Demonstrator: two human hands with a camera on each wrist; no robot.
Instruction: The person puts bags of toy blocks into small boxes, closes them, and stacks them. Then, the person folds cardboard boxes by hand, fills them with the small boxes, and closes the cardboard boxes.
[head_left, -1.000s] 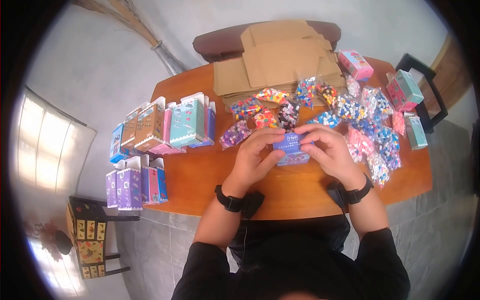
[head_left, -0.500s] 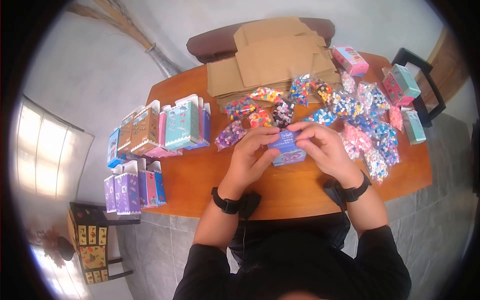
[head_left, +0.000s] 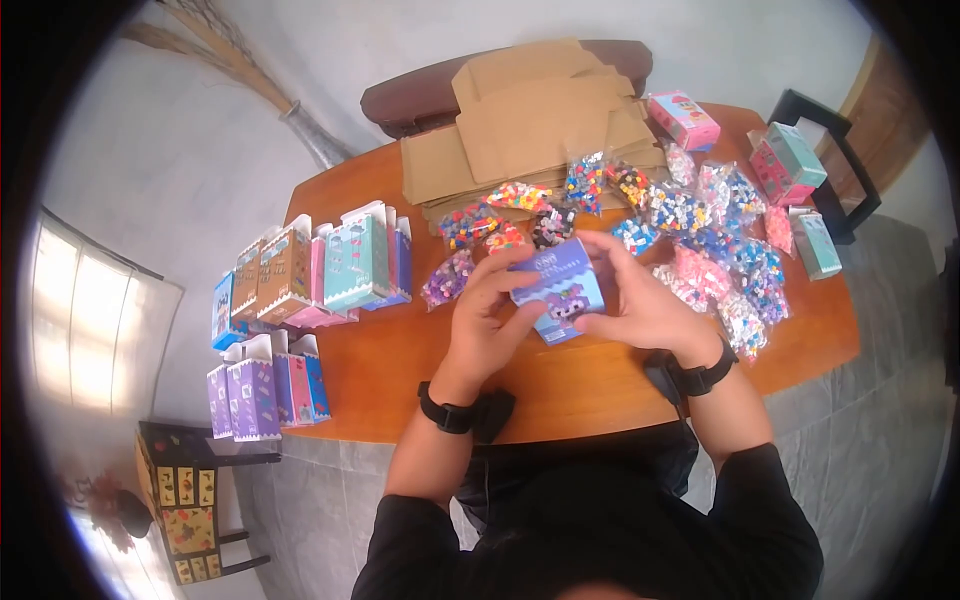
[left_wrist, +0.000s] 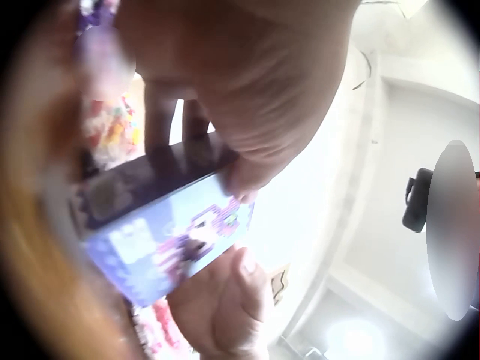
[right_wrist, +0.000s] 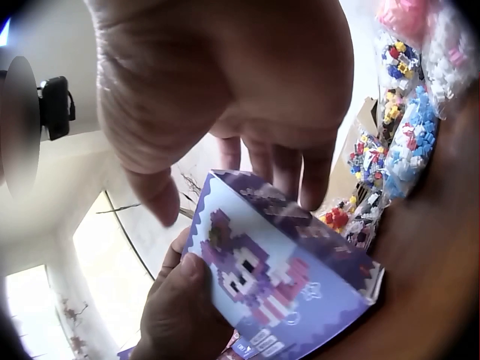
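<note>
**Box held over the table edge, both hands on it**

Left hand [head_left: 487, 318] and right hand [head_left: 640, 300] are both clamping a purple box [head_left: 556, 290], fingers curling round its top and sides, tilted above the table [head_left: 390, 350].

Risks, as judged:
- Thin card is flexing; a hard pinch could crease a flap.
- A slipping thumb could drop it onto the bags [head_left: 700, 225] just beyond the fingertips, scattering them.

Writing: white print is showing on the box top, too small to read. Front is showing a pixel-style purple figure [right_wrist: 251, 277].
</note>
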